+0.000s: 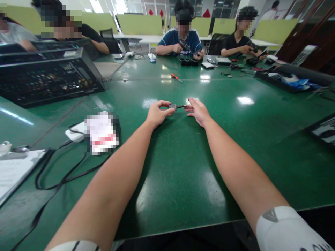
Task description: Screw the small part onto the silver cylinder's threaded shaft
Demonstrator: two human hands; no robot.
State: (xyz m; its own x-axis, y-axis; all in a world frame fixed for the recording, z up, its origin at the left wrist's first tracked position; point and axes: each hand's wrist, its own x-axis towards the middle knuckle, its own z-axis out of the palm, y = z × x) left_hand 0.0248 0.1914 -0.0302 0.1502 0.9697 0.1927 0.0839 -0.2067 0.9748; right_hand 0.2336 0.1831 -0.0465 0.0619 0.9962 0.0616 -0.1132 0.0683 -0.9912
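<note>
Pinching a small grey connector [172, 106] between thumb & fingertips, the left hand [157, 114] hovered just above the green tabletop [183, 167], its grip pressed together on the piece. A short dark cable stub [181, 106] ran from the connector toward the right hand [198, 111], whose fingertips met the stub's far end; that grip looked closed on the stub, tho the contact was too small to tell for sure. Both forearms stretched out over the tabletop, the connector mid-tabletop between the 2 hands.

To the left lay a white power strip [74, 134] w/ a black cord [60, 177] looping toward the near edge, and an open computer case [47, 78] farther back. An orange-handled screwdriver [176, 77] lay well beyond the hands. Across the tabletop sat other people, one holding a tool over a black tray [188, 62]. At far right was a long dark tray [285, 82] w/ blue bits inside.
</note>
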